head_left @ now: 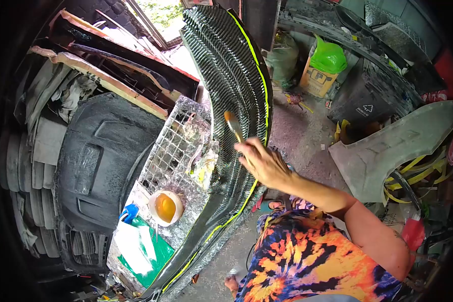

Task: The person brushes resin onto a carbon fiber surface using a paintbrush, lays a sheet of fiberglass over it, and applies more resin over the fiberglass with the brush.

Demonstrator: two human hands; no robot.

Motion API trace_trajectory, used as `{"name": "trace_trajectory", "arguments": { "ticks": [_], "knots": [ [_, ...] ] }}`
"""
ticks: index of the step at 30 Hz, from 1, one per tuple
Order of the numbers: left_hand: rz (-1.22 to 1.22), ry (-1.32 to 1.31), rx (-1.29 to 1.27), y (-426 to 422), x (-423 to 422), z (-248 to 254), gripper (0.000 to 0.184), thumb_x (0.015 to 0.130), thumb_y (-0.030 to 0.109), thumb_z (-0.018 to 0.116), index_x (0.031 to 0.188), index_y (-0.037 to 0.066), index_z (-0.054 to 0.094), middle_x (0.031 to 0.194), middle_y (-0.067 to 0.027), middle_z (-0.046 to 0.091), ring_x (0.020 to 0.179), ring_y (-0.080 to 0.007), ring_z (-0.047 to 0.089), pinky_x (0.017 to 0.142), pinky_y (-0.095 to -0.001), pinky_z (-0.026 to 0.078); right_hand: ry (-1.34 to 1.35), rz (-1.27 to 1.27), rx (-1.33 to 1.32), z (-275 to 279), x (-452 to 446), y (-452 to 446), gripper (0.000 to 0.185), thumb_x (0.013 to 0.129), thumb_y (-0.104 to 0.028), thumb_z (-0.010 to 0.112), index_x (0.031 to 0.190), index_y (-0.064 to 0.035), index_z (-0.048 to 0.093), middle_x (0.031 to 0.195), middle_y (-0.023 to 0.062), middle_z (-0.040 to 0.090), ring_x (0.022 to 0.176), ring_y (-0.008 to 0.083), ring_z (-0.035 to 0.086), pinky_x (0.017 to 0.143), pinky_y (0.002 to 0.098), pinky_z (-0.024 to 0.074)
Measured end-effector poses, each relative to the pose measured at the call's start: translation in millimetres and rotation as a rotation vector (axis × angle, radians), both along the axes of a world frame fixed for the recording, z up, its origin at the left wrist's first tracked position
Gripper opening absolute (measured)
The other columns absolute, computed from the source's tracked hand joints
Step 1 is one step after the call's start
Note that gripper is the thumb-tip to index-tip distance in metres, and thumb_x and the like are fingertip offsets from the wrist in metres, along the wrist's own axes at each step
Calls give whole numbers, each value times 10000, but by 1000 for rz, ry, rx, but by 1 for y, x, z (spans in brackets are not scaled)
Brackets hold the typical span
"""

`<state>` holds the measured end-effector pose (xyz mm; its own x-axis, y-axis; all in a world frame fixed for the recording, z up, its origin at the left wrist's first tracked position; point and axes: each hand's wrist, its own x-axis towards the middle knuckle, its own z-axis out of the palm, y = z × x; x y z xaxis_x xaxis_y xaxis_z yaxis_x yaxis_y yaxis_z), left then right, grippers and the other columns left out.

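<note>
My right hand (pixel 264 163) is closed round the handle of a paintbrush (pixel 233 126). Its orange-brown bristles touch the glossy black woven sheet on a long curved part (pixel 226 75) edged with yellow-green tape. This part runs from the top centre down to the lower left. To its left, a white tub (pixel 166 208) holds amber liquid and stands on a messy work surface (pixel 186 234). My left hand is not in view.
A wire grid (pixel 171 146) lies beside the curved part. Below the tub are a green sheet (pixel 158 254) and white sheets (pixel 134 244). Black moulded panels (pixel 98 161) stand at left. On the right are a grey panel (pixel 370 156), a cardboard box (pixel 317 80) and a green bag (pixel 328 56).
</note>
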<state>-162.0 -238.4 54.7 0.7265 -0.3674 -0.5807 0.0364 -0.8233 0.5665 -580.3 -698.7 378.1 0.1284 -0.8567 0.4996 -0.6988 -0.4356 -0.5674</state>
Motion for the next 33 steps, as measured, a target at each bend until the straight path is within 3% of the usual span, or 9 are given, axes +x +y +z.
{"name": "trace_trajectory", "arguments": {
  "ticks": [1,5,9,14,19,20,26,31,33],
  "knots": [
    [0,1,3,1,1,0,162,742,-6,665,709,33,511,672,-36,554,574,-119,473,498,-284,403,42,-38,58,10,-1,-9,327,892,-167,591,1180,-102,452,984,116,479,556,261,584,426,368,502],
    [-13,-7,10,0,1,-1,163,738,-7,667,709,35,512,671,-35,554,572,-118,472,497,-283,400,143,-6,91,-16,7,-14,314,912,-251,559,1136,-86,415,930,131,442,571,266,565,413,378,479],
    [-10,-12,16,4,2,-2,164,734,-8,668,709,36,512,669,-34,554,570,-117,471,496,-281,397,81,134,12,-29,17,16,349,889,-229,594,1154,-68,433,938,121,449,647,255,583,494,361,510],
    [-5,-9,24,10,2,-12,165,729,-9,670,708,37,513,667,-32,554,568,-115,470,495,-280,394,-143,343,146,8,-18,19,260,880,-210,610,1102,-77,588,812,78,516,618,207,594,544,325,518],
    [-14,-19,30,10,3,-19,167,724,-10,672,708,39,513,665,-30,554,566,-114,468,494,-279,390,35,549,330,47,-56,-55,191,869,-164,609,1003,-37,657,849,132,659,725,276,641,722,392,517],
    [-21,-19,33,10,4,-20,167,723,-10,672,708,39,513,664,-30,554,565,-114,468,494,-278,389,23,595,383,57,-56,-71,158,853,-142,618,959,-41,678,854,148,679,768,272,662,701,385,508],
    [3,-65,11,23,13,-32,174,714,-19,677,706,40,514,659,-29,557,562,-113,470,490,-281,389,178,480,346,87,-55,-124,154,817,-112,638,921,-2,664,866,147,668,814,278,656,724,372,509],
    [15,-29,26,33,9,-37,171,716,-23,674,707,37,514,663,-32,559,567,-115,476,496,-284,398,194,369,27,113,-65,-122,181,855,-158,596,952,-22,666,866,130,649,787,288,633,706,371,503],
    [27,-16,25,33,5,-36,169,717,-25,672,708,35,514,666,-33,559,570,-117,479,499,-285,403,132,183,-51,118,-67,-97,189,876,-156,587,995,-27,658,851,118,638,771,276,631,686,365,492]
  ]
}}
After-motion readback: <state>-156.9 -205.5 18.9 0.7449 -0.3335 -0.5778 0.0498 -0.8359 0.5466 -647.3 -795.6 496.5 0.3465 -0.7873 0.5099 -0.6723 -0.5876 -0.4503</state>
